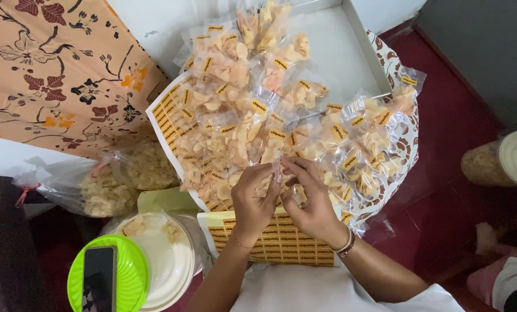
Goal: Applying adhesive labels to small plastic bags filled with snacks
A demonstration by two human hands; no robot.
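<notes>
Clear plastic chip packs (258,115), each w/ a small yellow label, lie heaped from centre up to 12 o'clock, spilling toward 2 o'clock onto a brown-patterned cloth (406,130). Both hands meet at centre, just below the heap, on one pack (277,173). Left hand (255,199): fingers curled, tips pinching the pack's top edge. Right hand (313,202): thumb and forefinger pressed together on the same edge, other fingers bent under; can't tell if a label is between them. Bracelet on each wrist.

Around: label sheet (281,242) of yellow stickers lies right under the wrists at 6 o'clock; a second sheet (169,115) at 10 o'clock is half buried by packs. White tray (351,46) at 1 o'clock holds the heap's far end. Two big bags of loose chips (120,179) at 9 o'clock, tied shut. Green lid (128,277) w/ a phone (99,277) on it at 7 o'clock, beside a white tub (169,260). Floral cloth (50,69) at 10–11 o'clock. Tin-lidded jar (504,162) at 3 o'clock, well apart. The heap crowds the hands from above; the pack sits partly overlapped by its neighbours.
</notes>
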